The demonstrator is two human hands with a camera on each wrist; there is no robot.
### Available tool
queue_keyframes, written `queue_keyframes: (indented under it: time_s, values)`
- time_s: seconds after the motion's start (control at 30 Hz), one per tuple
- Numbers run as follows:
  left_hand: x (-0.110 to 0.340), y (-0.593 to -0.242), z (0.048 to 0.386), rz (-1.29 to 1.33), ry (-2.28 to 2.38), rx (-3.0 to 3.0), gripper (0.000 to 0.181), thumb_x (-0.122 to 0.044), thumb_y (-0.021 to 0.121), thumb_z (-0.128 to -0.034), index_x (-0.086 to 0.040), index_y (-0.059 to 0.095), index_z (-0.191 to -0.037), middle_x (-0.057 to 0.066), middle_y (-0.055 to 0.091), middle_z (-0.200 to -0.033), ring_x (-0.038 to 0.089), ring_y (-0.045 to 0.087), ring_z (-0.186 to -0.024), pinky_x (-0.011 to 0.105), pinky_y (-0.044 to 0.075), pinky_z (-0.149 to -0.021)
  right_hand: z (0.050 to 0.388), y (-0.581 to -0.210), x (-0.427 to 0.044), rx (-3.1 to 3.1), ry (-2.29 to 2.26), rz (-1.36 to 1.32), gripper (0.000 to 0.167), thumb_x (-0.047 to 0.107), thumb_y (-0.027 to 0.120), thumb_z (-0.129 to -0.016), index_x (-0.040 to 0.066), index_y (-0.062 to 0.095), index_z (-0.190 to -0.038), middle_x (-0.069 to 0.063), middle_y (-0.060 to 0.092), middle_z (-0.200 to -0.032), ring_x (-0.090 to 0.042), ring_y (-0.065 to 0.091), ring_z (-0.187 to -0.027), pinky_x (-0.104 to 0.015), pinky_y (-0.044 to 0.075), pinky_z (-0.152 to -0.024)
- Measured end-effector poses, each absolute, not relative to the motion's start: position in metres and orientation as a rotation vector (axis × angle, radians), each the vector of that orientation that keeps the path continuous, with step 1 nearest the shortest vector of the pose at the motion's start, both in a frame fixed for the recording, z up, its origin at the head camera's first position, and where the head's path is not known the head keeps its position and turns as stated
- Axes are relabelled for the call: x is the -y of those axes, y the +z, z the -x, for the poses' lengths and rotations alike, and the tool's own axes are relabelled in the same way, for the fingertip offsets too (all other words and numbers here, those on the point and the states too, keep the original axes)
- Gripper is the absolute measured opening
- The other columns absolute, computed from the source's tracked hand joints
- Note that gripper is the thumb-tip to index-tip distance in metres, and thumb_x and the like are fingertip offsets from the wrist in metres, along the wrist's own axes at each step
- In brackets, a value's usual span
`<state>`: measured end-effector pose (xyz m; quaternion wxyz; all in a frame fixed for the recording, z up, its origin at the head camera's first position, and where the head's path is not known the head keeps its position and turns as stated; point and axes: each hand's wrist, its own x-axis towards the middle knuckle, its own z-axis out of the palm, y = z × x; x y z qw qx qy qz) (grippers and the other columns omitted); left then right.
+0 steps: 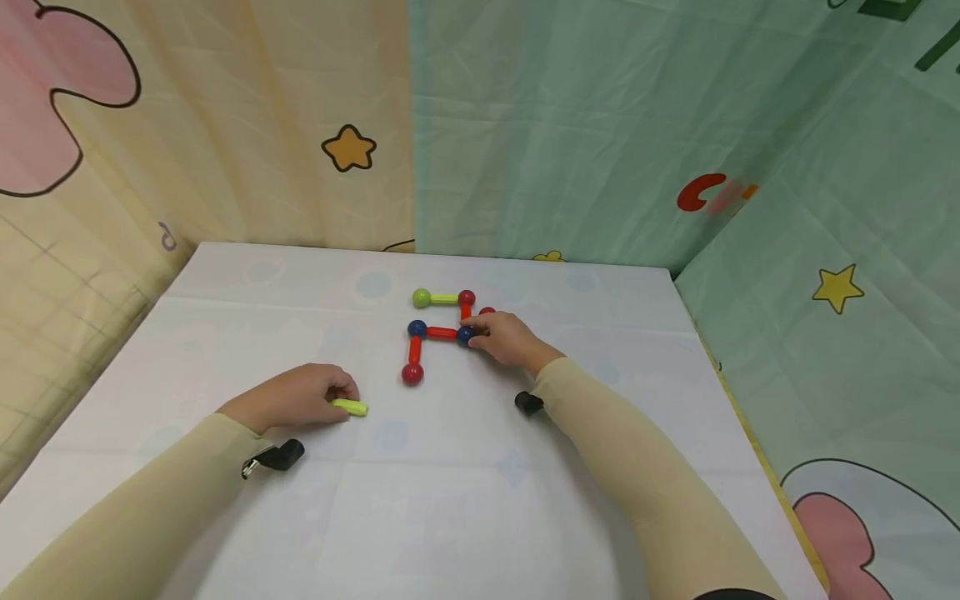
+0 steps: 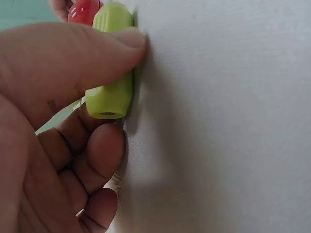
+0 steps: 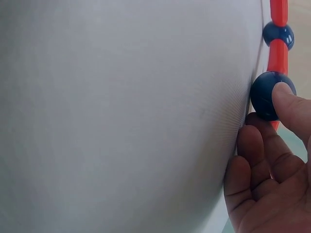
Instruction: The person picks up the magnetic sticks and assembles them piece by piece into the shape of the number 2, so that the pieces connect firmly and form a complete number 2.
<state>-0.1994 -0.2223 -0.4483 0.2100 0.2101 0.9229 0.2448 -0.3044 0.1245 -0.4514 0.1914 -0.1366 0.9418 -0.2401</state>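
Note:
Between thumb and fingers, my left hand [image 1: 303, 396] pinches a yellow-green rod [image 2: 111, 97] close to the tabletop. My right hand [image 1: 510, 340] holds a dark blue ball [image 3: 266, 94] with thumb and fingers. This ball is part of a joined shape: a red rod [image 1: 441, 333] links it to another blue ball [image 1: 417, 328], from which a red rod [image 1: 415, 350] runs down to a red ball [image 1: 412, 374]. Above, a short red rod [image 1: 466, 312] leads to a red ball [image 1: 467, 297], a green rod [image 1: 444, 298] and a green ball [image 1: 422, 297].
One more red ball [image 1: 487, 310] shows partly behind the right hand; how it joins is hidden. A white cloth covers the table [image 1: 450, 500]. Printed curtains [image 1: 562, 150] hang behind and at the sides. A black wrist camera [image 1: 279, 456] hangs under the left sleeve.

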Motion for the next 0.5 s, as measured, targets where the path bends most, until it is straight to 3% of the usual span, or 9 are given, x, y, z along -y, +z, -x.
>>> queue_keyframes:
  time_s: [0.27, 0.5]
  values:
    - [0.2194, -0.4496, 0.2016, -0.538, 0.726, -2.598, 0.018, -0.019, 0.079, -0.0931, -0.019, 0.077, -0.111, -0.005, 0.068, -0.099, 0.017, 0.057, -0.091, 0.034, 0.049, -0.082, 0.3033, -0.4497, -0.1247, -2.642, -0.685, 0.35, 0.048, 0.024, 0.07, -0.103, 0.028, 0.061, -0.15, -0.005, 0.062, -0.149, -0.026, 0.056, -0.128, -0.043, 0.049, -0.115]
    - [0.2135, -0.4505, 0.2057, -0.532, 0.796, -2.634, 0.018, -0.015, 0.077, -0.0933, -0.019, 0.078, -0.11, -0.004, 0.068, -0.095, 0.017, 0.057, -0.089, 0.033, 0.049, -0.081, 0.3036, -0.4497, -0.1251, -2.629, -0.69, 0.331, 0.048, 0.025, 0.07, -0.103, 0.029, 0.061, -0.15, -0.006, 0.06, -0.151, -0.028, 0.053, -0.134, -0.046, 0.045, -0.118]
